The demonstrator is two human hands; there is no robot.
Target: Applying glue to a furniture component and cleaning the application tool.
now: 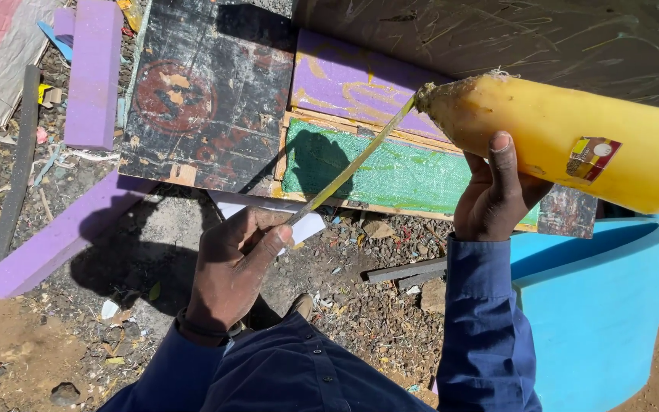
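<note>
Right hand (490, 194) gripping yellow container (573, 141) steady; left hand (234, 263) pinching thin blade (352, 164), possibly a hacksaw blade, against its neck.

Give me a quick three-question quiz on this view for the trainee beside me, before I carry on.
1. True or false: the right hand supports the yellow container from below.
2. What does the left hand pinch between its fingers?
A. a purple foam block
B. a thin yellowish strip
C. a stone
3. Fill in: the strip runs up from the left hand to the container's ____ end.

Key
1. True: the right hand's thumb lies against the container's underside.
2. B: the foam blocks lie on the ground, untouched.
3. Narrow, rough: the strip meets the container's tip at the left.
</note>
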